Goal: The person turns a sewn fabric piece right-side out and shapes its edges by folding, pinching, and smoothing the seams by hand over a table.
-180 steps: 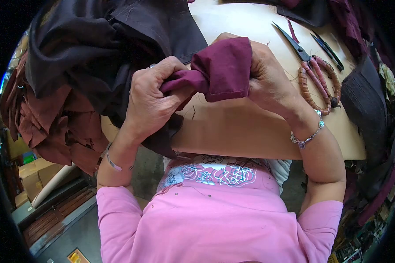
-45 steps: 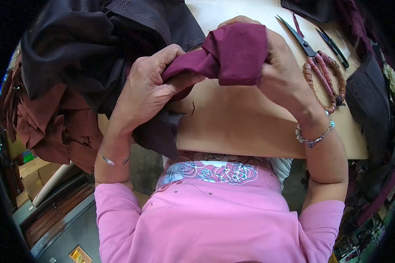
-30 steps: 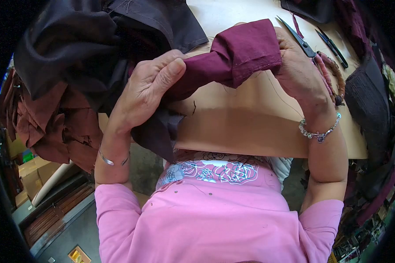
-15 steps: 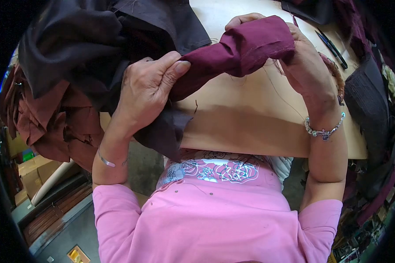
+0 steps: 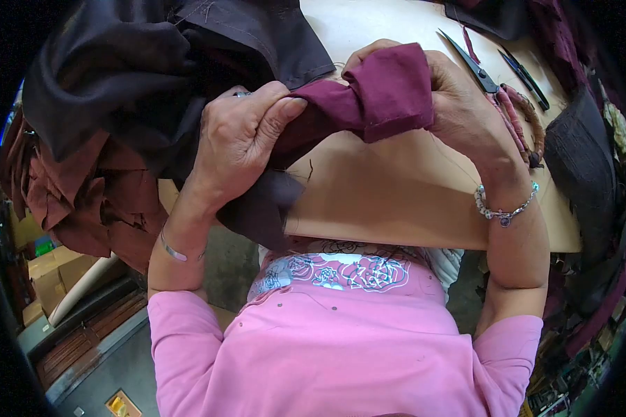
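Observation:
Between my hands a maroon strip of fabric [image 5: 395, 90] is held up above the table, twisted near its middle and folded over at the right end. My left hand [image 5: 240, 135] is closed on it, thumb pressed against the knuckles. Behind the folded end, my right hand [image 5: 462, 104] grips the cloth; most of its fingertips are hidden. Dark brown cloth [image 5: 146, 83] lies piled against my left hand and hangs below it. Just beyond my right wrist lie scissors [image 5: 476, 68] with cloth-wrapped handles.
A dark pen [image 5: 525, 78] lies on the pale table [image 5: 396, 201] at the right. Rust-brown cloth pieces [image 5: 94, 187] hang at the left. More dark cloth [image 5: 583, 153] drapes over the right edge. A cardboard box [image 5: 59, 274] stands low at the left.
My right hand has moved left and slightly down, bringing the maroon fabric's end closer to my left hand. The scissors, hidden before behind the right hand, now show.

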The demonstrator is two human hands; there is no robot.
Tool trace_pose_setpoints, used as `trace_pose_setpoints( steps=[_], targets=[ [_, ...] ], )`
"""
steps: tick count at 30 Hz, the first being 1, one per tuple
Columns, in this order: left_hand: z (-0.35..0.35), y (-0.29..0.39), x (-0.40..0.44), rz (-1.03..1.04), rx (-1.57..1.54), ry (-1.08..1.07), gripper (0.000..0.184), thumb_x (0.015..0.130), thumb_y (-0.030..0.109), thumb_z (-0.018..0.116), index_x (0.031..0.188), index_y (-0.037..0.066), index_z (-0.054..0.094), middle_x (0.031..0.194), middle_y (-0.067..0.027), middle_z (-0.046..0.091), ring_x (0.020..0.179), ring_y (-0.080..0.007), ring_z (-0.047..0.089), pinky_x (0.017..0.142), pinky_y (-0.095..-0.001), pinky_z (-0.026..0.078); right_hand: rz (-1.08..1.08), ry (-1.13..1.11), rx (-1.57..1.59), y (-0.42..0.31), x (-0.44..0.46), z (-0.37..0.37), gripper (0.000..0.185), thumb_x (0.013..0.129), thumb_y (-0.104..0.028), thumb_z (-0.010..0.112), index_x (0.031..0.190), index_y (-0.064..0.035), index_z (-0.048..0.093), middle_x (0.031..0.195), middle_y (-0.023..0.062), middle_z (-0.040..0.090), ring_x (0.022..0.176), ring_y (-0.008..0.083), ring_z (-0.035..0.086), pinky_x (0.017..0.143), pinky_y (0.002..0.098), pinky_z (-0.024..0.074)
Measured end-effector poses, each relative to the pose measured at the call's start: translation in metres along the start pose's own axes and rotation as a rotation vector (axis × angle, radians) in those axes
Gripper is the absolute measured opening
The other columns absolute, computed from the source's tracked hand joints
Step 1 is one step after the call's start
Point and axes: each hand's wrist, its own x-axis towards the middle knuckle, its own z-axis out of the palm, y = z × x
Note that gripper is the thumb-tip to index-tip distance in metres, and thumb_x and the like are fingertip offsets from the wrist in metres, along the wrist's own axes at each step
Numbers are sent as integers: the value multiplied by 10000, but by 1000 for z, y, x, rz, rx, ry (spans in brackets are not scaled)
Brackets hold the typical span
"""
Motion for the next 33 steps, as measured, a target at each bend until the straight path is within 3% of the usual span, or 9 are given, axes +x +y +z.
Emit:
trace_pose_setpoints(
  steps=[4, 9, 12, 14, 18, 24, 27, 31, 33],
  targets=[
    [-2, 1, 2, -29, 82, -124, 223, 721, 246, 632, 807, 65, 534, 629, -111, 529, 578, -293, 495, 591, -351, 379, -238, 127, 341, 6, -4, -3, 225, 786, -71, 541, 993, 18, 539, 1001, 41, 549, 883, 90, 518, 790, 218, 410],
    [-6, 2, 4, -27, 244, -174, 440, 566, 181, 739, 934, 76, 522, 762, -103, 562, 685, -326, 483, 683, -377, 388, -267, 289, 271, 7, -5, -18, 252, 776, -36, 515, 1017, 38, 518, 1113, 83, 513, 936, 109, 514, 801, 229, 416],
    [-14, 10, 6, -114, 265, -250, 441, 565, 162, 729, 943, 73, 517, 782, -103, 569, 737, -347, 490, 719, -382, 378, -268, 443, 297, 8, -9, -18, 257, 764, -59, 548, 1002, 36, 526, 1160, 103, 487, 944, 103, 508, 802, 231, 415],
    [-19, 7, 8, -97, 247, -273, 440, 566, 157, 727, 944, 72, 516, 785, -99, 572, 760, -345, 494, 725, -383, 379, -206, 271, 515, -24, -15, -21, 324, 746, -54, 562, 1051, 39, 504, 953, 67, 556, 813, 96, 537, 749, 236, 436],
    [-28, 6, 9, -47, 288, -296, 452, 553, 140, 729, 943, 60, 515, 782, -104, 575, 755, -337, 499, 730, -375, 384, -176, 284, 413, -33, -12, -23, 348, 743, -58, 574, 1069, 32, 495, 920, 57, 561, 791, 85, 529, 730, 226, 428],
    [-28, 5, 13, -237, -89, -417, 381, 651, 188, 679, 965, 42, 521, 765, -127, 567, 692, -323, 502, 663, -335, 392, -119, 269, 308, -34, -12, -17, 386, 737, -64, 591, 1097, 23, 482, 871, 41, 568, 759, 69, 518, 701, 211, 417],
    [-19, 11, 14, -90, 74, -326, 326, 711, 196, 632, 976, 36, 531, 747, -127, 562, 662, -280, 506, 628, -309, 388, -81, 268, 295, -40, -14, -17, 405, 735, -67, 600, 1111, 18, 475, 846, 33, 571, 743, 62, 512, 686, 203, 411],
    [-20, 9, 9, -110, -10, -244, 257, 714, 155, 631, 918, 26, 545, 722, -125, 551, 619, -263, 484, 613, -308, 381, -97, 41, 210, -30, -14, -21, 272, 753, -91, 588, 988, 36, 532, 1170, 116, 479, 946, 109, 508, 809, 240, 417],
    [-23, 12, 10, -159, -29, -295, 245, 704, 145, 634, 901, 33, 542, 717, -123, 550, 631, -282, 496, 653, -332, 378, -260, -23, 212, -8, -6, -15, 249, 750, -119, 608, 937, 35, 549, 1153, 97, 494, 908, 97, 510, 787, 239, 424]
  ],
)
